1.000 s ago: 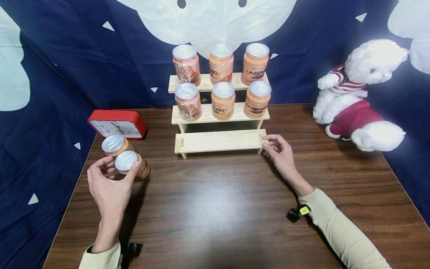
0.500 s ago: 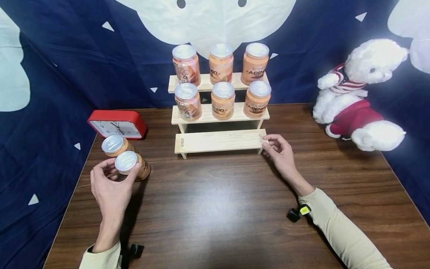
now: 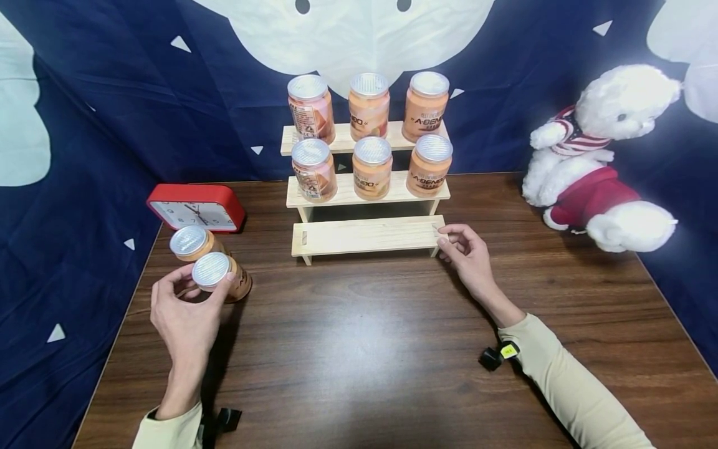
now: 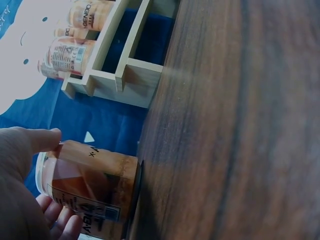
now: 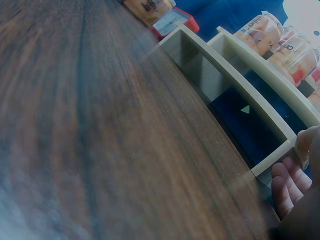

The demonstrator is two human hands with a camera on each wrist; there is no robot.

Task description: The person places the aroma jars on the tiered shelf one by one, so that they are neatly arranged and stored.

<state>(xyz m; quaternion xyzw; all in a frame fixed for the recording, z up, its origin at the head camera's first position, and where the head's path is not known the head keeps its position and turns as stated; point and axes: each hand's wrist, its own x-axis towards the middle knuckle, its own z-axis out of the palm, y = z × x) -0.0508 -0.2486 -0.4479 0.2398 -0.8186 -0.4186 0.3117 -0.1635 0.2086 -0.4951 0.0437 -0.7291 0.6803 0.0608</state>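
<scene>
At the left of the head view, my left hand (image 3: 187, 324) grips the upper part of a fruit jar (image 3: 211, 270) with a ridged silver lid, thumb on one side and fingers on the other. That jar (image 4: 92, 185) stands upright on the table in the left wrist view. Just behind it is a second fruit jar (image 3: 189, 241), partly hidden. My right hand (image 3: 470, 259) holds the right end of the lowest tier of a pale wooden stepped stand (image 3: 367, 237). In the right wrist view, the thumb and curled fingers (image 5: 286, 182) meet the stand's end.
Several similar jars (image 3: 373, 171) fill the middle and top tiers of the stand. A red clock (image 3: 196, 207) sits behind the left jars. White plush toys (image 3: 600, 162) are at the right on the brown table (image 3: 359, 362). Blue patterned cloth (image 3: 123, 112) hangs around the back.
My left hand has shifted slightly right, its fingers drawn closer around the near jar. The jar and my right hand have stayed in place.
</scene>
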